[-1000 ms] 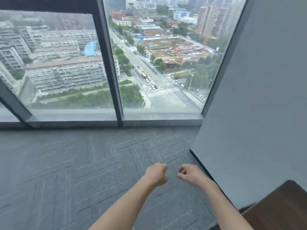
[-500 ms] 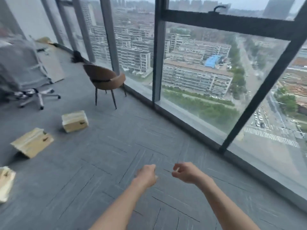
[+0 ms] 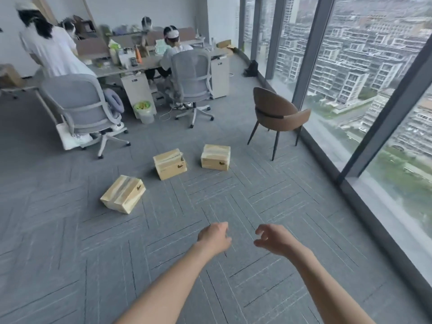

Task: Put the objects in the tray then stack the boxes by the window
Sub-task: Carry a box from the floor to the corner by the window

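Boxes, three of them and all pale wood, lie scattered on the grey carpeted floor [image 3: 70,242], well apart from both hands. The nearest box [image 3: 123,194] sits to the left, turned at an angle, with a small dark latch on its right face. The middle box [image 3: 170,164] lies beyond it, its lid looking slightly askew (the lid edge does not line up with the body). The far box [image 3: 215,157] stands to the right of the middle one, near the brown chair [image 3: 279,115], which stands just beside the window [image 3: 364,66]. None of the boxes touches another, and none is stacked.

Both bare forearms reach forward over the carpet in the lower part of the view. The left hand [image 3: 214,237] is seen from the back with its fingers curled loosely downward, holding nothing. The right hand [image 3: 274,239] hangs beside it, close but apart, its fingers [image 3: 263,230] half bent and spread a little, the thumb out below them, also holding nothing.

Farther back, two grey office chairs [image 3: 79,106] stand at a long worktop [image 3: 131,66] crowded with small items too blurred to name. One person sits at it in the right-hand chair, another stands at the left in a white top. A small bin [image 3: 145,112] with something green inside sits on the floor between the chairs. Tall glass panes with dark frames run along the right side, showing city blocks far below.
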Tool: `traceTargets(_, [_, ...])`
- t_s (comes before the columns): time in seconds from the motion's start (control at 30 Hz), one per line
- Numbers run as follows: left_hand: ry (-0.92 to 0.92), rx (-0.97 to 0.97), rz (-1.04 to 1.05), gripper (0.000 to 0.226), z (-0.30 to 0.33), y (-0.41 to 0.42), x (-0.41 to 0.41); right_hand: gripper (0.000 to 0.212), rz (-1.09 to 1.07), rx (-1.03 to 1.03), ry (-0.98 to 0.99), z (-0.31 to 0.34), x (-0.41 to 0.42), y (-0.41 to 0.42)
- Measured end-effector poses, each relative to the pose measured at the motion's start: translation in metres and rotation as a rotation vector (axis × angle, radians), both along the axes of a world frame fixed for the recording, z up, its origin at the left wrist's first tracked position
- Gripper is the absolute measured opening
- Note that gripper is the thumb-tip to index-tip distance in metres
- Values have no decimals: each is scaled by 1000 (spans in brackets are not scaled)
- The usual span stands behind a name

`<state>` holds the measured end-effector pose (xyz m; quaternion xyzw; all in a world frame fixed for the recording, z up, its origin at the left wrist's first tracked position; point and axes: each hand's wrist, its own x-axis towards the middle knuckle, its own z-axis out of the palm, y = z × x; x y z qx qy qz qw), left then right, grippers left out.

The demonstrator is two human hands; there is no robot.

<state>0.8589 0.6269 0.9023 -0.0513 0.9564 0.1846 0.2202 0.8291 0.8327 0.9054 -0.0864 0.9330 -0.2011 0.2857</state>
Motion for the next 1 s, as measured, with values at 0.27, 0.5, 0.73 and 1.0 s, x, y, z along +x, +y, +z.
traceTargets(0.27, [-10,23,165,30,-4,-49,-121,32,114,-8,25,-5,-163,-44])
traceTargets(0.5, [-40,69,203,34,-41,-115,-273,31,137,-18,7,-24,-316,-111])
traceTargets(0.73, [-85,95,166,33,-60,-202,-451,30,41,32,8,-29,-491,-182])
traceTargets(1.0, [-120,77,131,29,-86,-262,-642,29,-90,-5,-38,-47,-662,-225])
